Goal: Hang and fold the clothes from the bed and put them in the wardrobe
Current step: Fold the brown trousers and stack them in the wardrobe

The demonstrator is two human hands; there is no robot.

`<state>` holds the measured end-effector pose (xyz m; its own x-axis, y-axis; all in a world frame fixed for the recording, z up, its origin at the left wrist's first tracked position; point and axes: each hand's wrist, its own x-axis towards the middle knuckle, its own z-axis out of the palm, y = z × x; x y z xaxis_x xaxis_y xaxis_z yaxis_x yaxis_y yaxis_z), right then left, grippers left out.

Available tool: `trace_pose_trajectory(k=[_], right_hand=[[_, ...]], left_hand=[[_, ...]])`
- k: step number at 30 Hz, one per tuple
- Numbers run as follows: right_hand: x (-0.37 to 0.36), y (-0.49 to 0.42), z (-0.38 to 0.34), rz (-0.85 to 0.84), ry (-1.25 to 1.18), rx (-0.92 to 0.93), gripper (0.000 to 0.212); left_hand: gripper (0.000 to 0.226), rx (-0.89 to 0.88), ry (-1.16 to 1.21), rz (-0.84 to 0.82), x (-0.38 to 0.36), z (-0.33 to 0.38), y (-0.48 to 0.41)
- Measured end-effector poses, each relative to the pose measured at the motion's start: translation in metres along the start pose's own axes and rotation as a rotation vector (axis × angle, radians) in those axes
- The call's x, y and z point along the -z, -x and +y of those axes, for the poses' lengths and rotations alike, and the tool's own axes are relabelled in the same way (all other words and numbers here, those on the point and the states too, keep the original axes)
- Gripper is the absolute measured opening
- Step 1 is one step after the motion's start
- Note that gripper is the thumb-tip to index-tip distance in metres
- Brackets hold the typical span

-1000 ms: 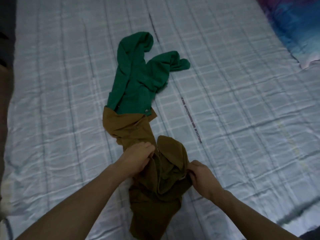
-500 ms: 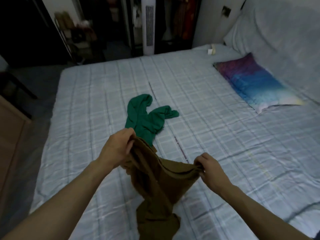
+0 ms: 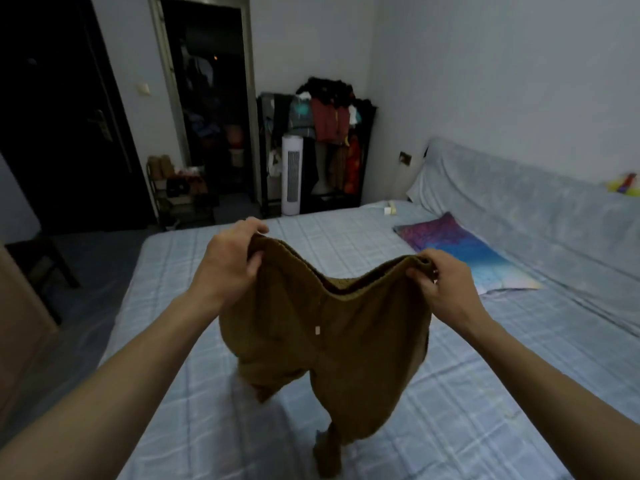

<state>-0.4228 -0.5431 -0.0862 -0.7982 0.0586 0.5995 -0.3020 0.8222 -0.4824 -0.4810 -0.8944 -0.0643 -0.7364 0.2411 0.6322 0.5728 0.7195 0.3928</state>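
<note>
While both hands hold the brown trousers [image 3: 339, 341] up by the waistband at the centre of the frame, the legs hang bunched and their ends trail on the bed [image 3: 502, 375]. The left hand [image 3: 228, 268] has its fingers curled over one end of the waistband, and the right hand [image 3: 446, 289] pinches the other end. The band sags between them. A good fold probably needs the band drawn taut, a shake so the legs drop straight, then the two ends brought together, leg on leg. The clothes rack [image 3: 322, 143], upper centre, is well apart.
</note>
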Motion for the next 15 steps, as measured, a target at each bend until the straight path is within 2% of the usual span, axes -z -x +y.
trace_pose_trajectory(k=[2,6,8,11,15], right_hand=[[0.021,-0.003,-0.01,0.047,-0.028,0.03,0.005],[0.063,-0.006,-0.028,0.079,-0.11,0.096,0.004],[0.087,-0.006,-0.037,0.068,-0.161,0.155,0.017],[0.125,0.001,-0.05,-0.025,-0.172,0.279,0.035],[0.164,0.013,-0.057,-0.138,-0.162,0.422,0.037]], left_hand=[[0.028,-0.034,-0.036,0.033,0.023,0.021,-0.003],[0.025,-0.076,-0.095,0.093,0.065,0.062,-0.003],[0.027,-0.085,-0.113,0.116,0.085,0.083,-0.002],[0.032,-0.079,-0.126,0.15,0.111,0.115,0.004],[0.033,-0.123,-0.154,0.192,0.139,0.155,0.025]])
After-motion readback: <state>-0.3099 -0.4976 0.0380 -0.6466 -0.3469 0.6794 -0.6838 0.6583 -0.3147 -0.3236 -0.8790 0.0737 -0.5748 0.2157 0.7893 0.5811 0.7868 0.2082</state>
